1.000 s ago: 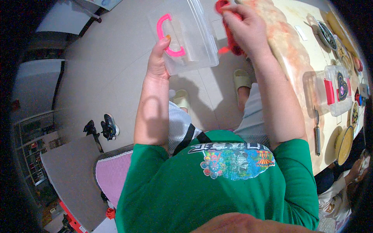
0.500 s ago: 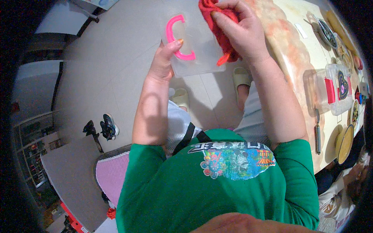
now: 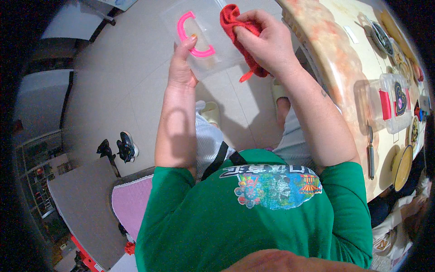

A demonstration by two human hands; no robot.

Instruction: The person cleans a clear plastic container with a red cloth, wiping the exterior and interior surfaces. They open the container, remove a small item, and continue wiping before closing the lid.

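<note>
My left hand (image 3: 183, 63) grips a clear plastic box (image 3: 217, 61) by its near left side, the thumb lying on the pink curved handle (image 3: 182, 31). The box is held above the floor, and its far edge reaches the top of the picture. My right hand (image 3: 267, 43) is closed on a bunched red cloth (image 3: 240, 38), fingers pinching its upper part. That cloth lies against or just over the right side of the box; I cannot tell if it touches. One orange-red corner or loop hangs from its lower end.
On the right stands a table (image 3: 335, 59) with a knife (image 3: 370, 152), a yellow bowl (image 3: 402, 167), another clear box (image 3: 392, 104) with red clasps and a dark pan (image 3: 381, 38). Shoes (image 3: 128, 146) lie on the floor at left, near a pink-covered seat (image 3: 131, 201). Another person sits at lower right.
Both hands have shifted left and slightly up, carrying the box and the cloth. The cloth now sits farther left, its top curled over.
</note>
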